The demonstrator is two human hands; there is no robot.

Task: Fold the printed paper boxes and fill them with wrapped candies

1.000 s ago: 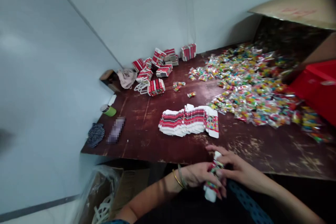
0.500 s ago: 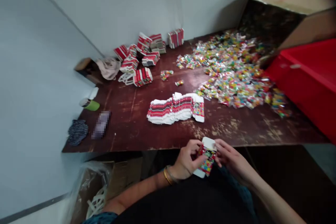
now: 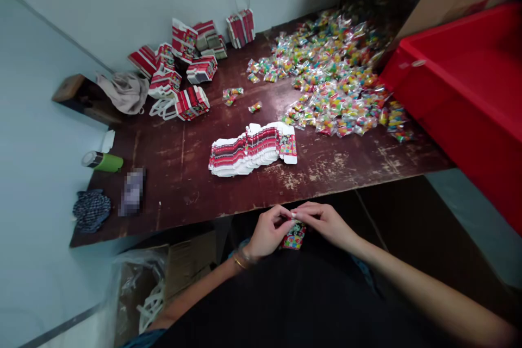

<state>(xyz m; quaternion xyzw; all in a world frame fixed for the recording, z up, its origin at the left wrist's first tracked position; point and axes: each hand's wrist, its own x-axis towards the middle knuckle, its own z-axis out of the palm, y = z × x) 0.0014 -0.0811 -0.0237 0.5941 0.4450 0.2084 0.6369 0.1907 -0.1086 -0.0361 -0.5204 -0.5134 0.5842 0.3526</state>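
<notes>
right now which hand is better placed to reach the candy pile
The right, most likely. The right hand is nearer the candy pile, which lies on that side of the table; the left hand is farther off. Both hands are on the small box, though.

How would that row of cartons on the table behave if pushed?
The row of cartons would probably slide apart, since its pieces overlap in a fan. Each looks light and easily bent, being thin with projecting flaps.

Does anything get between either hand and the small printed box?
Nothing visible does. The left hand and right hand both have fingers at the top of the small printed box, nearer the person than the table. Those fingers partly hide its top.
</notes>
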